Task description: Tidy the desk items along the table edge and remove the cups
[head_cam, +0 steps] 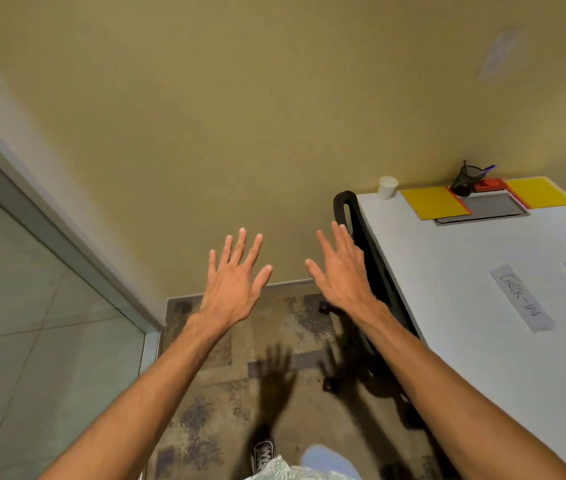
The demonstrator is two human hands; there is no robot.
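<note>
My left hand (233, 282) and my right hand (342, 271) are held out in front of me over the floor, fingers spread, holding nothing. To the right stands a white table (465, 289). At its far edge by the wall sit a white paper cup (387, 187), a yellow folder (433, 202), a black mesh pen holder (466, 180) with pens, a small orange item (489, 184) and a second yellow folder (539, 192). Both hands are well short of these things, to their left.
A black office chair (361, 244) stands against the table's left side, just behind my right hand. A grey cable hatch (485, 207) is set in the tabletop, and a tape label (522, 297) reads "CHECK-INS". A glass partition (32, 289) runs on the left. Patterned carpet lies below.
</note>
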